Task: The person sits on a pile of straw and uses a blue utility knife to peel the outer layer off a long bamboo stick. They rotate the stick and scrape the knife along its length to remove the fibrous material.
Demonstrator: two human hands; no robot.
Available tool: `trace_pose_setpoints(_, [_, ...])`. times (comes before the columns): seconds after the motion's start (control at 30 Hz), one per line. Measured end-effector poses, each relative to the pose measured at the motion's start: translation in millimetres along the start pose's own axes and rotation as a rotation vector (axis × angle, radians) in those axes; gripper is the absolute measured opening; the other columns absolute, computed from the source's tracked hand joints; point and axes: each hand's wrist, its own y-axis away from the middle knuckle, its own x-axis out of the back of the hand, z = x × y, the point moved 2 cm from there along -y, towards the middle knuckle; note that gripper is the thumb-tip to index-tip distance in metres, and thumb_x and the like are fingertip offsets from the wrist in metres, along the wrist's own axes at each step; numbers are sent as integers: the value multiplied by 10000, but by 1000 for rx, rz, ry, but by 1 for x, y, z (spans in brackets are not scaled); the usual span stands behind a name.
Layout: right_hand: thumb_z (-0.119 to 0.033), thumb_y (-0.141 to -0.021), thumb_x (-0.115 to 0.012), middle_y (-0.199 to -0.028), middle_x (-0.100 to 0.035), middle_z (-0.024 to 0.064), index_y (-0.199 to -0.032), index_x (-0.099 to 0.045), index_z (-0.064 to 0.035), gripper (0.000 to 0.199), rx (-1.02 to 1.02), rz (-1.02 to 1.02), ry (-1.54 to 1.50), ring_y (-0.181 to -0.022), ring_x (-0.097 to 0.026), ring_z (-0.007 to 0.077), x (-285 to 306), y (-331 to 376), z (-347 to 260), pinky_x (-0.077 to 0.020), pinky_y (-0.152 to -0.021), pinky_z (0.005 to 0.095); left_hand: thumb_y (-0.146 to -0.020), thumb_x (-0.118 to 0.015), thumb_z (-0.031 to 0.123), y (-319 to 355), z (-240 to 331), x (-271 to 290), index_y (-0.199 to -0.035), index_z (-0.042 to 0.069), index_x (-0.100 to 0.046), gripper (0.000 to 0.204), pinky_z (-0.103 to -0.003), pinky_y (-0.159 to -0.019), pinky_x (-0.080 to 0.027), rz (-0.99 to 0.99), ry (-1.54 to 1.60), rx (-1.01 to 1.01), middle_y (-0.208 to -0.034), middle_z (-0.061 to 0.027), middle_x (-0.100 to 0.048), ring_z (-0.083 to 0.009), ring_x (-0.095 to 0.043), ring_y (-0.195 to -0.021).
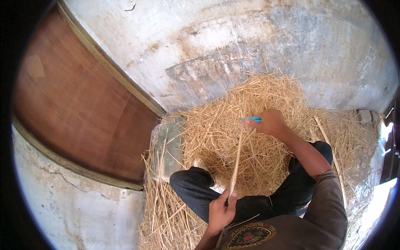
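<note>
My left hand is closed around the lower end of a long, pale bamboo-like strip, close to my lap. The strip slants up and away from me over the straw. Farther out, my right hand grips a small blue-handled knife, most of its handle hidden in the fist. Its short blade points left and meets the strip near the far end; whether it cuts into it is too small to tell.
A heap of loose straw lies before my bent legs, against a stained wall. At the left are a brown door panel and a greenish stone slab. Another long pale strip lies right of my right knee.
</note>
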Motion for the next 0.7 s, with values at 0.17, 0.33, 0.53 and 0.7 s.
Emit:
trace_pose_setpoints(0.17, [-825, -751, -397, -440, -487, 115, -554, -607, -56, 821, 387, -86, -14, -425, -534, 273, -22, 52, -49, -423, -446, 405, -940, -545, 267, -5, 2, -1, -1246, 62, -561, 369, -304, -485, -421, 46, 75, -25, -575, -183, -502, -111, -452, -474])
trace_pose_setpoints(0.33, [-847, -748, -358, -452, -493, 83, -556, -602, -68, 838, 218, 72, -8, -423, -525, 256, -20, 23, -12, -437, -449, 388, -939, -546, 272, -12, 15, -2, -1205, 59, -581, 343, -313, -495, -433, -6, 45, 39, -586, -188, -513, -184, -512, -459])
trace_pose_setpoints(0.53, [-854, -736, -367, -459, -494, 95, -585, -619, -54, 852, 77, -111, 7, -445, -536, 254, -2, 6, -5, -420, -441, 385, -939, -541, 265, -3, -5, -10, -1187, 55, -588, 329, -327, -494, -433, -16, 23, -8, -587, -199, -513, -240, -524, -453])
trace_pose_setpoints(0.7, [-869, -722, -355, -419, -459, 62, -518, -576, -86, 838, 389, -24, -1, -384, -494, 221, -41, 44, -37, -369, -389, 352, -937, -539, 250, -15, -6, -8, -1221, 77, -569, 334, -339, -498, -434, 47, 31, -3, -610, -189, -521, -257, -513, -462])
